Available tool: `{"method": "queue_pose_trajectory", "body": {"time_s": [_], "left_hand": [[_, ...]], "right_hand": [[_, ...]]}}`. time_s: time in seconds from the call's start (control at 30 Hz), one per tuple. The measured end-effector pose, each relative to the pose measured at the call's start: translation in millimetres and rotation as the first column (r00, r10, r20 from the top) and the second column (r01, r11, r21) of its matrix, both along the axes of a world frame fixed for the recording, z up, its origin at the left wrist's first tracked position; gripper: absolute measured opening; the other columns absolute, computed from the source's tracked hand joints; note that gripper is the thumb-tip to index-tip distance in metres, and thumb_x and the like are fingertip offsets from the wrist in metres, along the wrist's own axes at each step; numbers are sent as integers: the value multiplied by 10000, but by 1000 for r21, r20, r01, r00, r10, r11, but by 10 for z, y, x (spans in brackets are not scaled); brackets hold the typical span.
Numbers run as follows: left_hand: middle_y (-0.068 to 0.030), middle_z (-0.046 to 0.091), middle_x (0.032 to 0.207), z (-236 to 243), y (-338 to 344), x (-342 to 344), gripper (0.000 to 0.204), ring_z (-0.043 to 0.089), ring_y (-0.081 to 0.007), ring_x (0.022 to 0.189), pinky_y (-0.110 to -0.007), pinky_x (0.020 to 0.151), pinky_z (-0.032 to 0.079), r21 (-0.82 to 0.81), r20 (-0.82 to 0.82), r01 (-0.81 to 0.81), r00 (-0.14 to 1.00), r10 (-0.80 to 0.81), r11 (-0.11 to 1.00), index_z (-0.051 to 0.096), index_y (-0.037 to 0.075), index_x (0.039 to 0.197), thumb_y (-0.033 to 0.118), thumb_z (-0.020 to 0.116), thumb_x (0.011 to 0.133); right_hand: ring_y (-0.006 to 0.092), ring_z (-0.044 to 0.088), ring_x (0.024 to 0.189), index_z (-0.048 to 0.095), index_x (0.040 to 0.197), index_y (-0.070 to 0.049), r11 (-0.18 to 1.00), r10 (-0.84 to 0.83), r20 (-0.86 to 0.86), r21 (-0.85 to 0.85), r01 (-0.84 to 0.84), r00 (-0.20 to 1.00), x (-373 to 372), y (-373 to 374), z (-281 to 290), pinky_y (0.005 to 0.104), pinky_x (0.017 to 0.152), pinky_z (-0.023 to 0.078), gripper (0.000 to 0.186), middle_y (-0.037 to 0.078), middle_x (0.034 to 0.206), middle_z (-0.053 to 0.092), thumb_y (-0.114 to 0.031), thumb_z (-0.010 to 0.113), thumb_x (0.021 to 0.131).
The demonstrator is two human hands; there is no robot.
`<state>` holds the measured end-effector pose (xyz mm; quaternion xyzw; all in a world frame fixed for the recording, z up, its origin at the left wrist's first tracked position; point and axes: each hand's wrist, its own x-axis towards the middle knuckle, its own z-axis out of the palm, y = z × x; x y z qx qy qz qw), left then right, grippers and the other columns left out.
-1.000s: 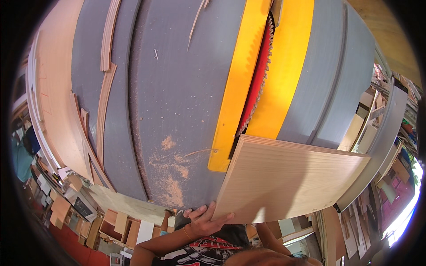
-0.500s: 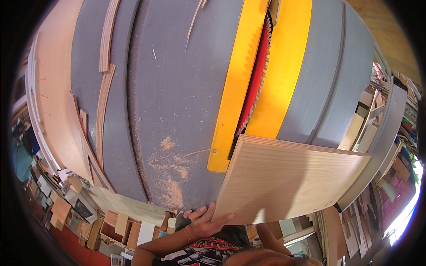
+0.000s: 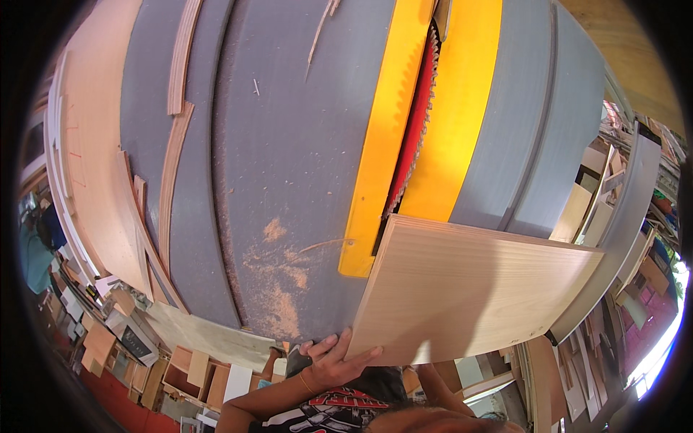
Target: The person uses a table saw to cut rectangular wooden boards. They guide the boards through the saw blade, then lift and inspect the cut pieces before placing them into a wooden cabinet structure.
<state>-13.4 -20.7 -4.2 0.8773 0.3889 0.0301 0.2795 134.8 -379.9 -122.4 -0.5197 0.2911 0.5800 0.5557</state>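
A pale wood-grain plywood board (image 3: 462, 296) lies flat on the near right of a grey saw table (image 3: 289, 144). Its far left corner is close to the near end of a toothed circular saw blade (image 3: 415, 137), which stands in a slot between yellow strips. My left hand (image 3: 336, 361) is closed on the board's near left corner, thumb on top and fingers along the left edge. My right forearm (image 3: 439, 386) runs up to the board's near edge. The board hides the right hand, so its fingers cannot be seen.
Thin wood offcuts (image 3: 170, 166) lie on the table's left part, beside a long groove. Sawdust (image 3: 281, 310) is scattered left of the board. A metal rail (image 3: 613, 238) borders the right side. Stacked wood pieces (image 3: 195, 372) stand on the floor beyond the near edge.
The whole view has shifted slightly. The board and my left hand keep nearly the same place, with the left hand's grip unchanged.
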Motion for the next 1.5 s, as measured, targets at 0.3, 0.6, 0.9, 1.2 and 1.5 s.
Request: {"method": "queue_pose_trajectory", "body": {"time_s": [0.3, 0.6, 0.9, 1.2, 1.5], "left_hand": [[-45, 689, 1134, 22, 68, 56, 425, 404, -193, 1095, -429, 1069, 170, 68, 5, -23, 1000, 22, 997, 655, 526, 1239, 451, 737, 829], [-200, 647, 1246, -44, 31, 33, 374, 389, -278, 1212, -486, 1120, 119, 111, -10, 1, 1000, 0, 994, 672, 486, 1177, 485, 740, 809], [-425, 232, 1541, -69, 9, 8, 904, 203, -538, 1421, -640, 1099, 163, 30, 77, 63, 995, -66, 998, 475, 176, 1452, 588, 832, 731], [-306, 229, 1606, -128, 48, -149, 1085, 180, -507, 1452, -626, 1139, 194, 38, 123, 93, 988, -97, 995, 239, 14, 1579, 656, 698, 835], [-200, 371, 1584, -57, 45, 130, 904, 161, -438, 1476, -550, 1183, 107, 66, 100, 56, 993, -62, 996, 270, -22, 1560, 468, 674, 917]], "right_hand": [[232, 516, 1245, 441, 1451, -67, 996, 87, 40, 4, -87, 995, 4, 110, -35, 401, 1056, 449, 533, 89, 1357, 535, -331, 594, 1014], [243, 512, 1256, 446, 1448, -61, 889, 383, 356, 108, -444, 853, 33, 694, 220, 410, 1062, 444, 531, 98, 1368, 531, -287, 625, 1003], [285, 512, 1287, 536, 1379, -31, 506, 815, 455, -259, -823, 359, 388, 1003, 135, 437, 1089, 414, 511, 135, 1447, 520, -295, 676, 964], [273, 522, 1270, 536, 1371, -24, 946, 186, 517, -323, -11, 836, 1283, 758, -725, 420, 1072, 425, 503, 134, 1428, 531, -289, 674, 967], [261, 533, 1252, 537, 1364, -17, 941, -5, 527, -284, 182, 850, 1043, 1628, -1111, 404, 1056, 435, 494, 132, 1409, 542, -282, 673, 969]]}}
